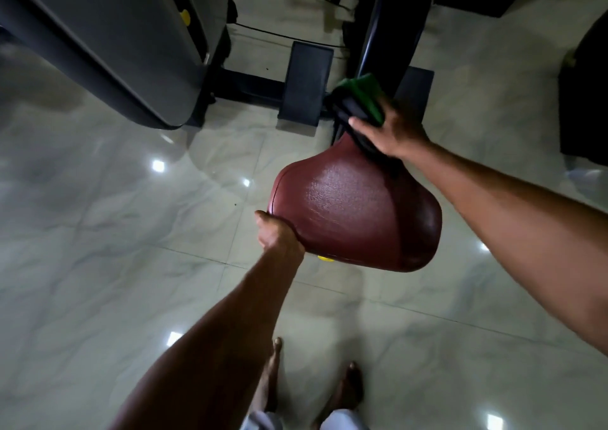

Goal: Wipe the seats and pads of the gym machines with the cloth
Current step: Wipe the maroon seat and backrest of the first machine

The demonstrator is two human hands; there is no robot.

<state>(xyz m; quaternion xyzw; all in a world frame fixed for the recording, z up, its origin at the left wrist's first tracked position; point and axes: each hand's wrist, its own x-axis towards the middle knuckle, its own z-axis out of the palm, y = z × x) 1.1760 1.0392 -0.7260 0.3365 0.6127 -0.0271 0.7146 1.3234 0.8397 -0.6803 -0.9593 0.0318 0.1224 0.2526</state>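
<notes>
I read this as the wiping step on the maroon seat [355, 212], with the stroke at its narrow front end. The left hand [276, 229] clasps the wide rear rim of the seat, fingers curled under the edge, so it steadies the pad and does no wiping. The right hand [391, 130] grasps the cloth [362, 97], a green and black bundle bunched under its palm with the thumb laid across the near side; the cloth sits just ahead of that hand's fingers and touches the nose of the seat, up against the black post [394, 18] beyond it. Between the two hands the broad top of the seat shows a glossy sheen, though I cannot tell from here whether that is moisture or just the floor lights reflected. A small yellow knob [325, 258] peeks out below the rim, just to the right of the left hand. My judgement is that the next move calls for drawing the cloth back from the nose toward the left hand, pressing flat across the wide part and down the side edges, while the left grip keeps the seat from swivelling. After that, the machine's other pads remain to be found; none shows clearly here.
</notes>
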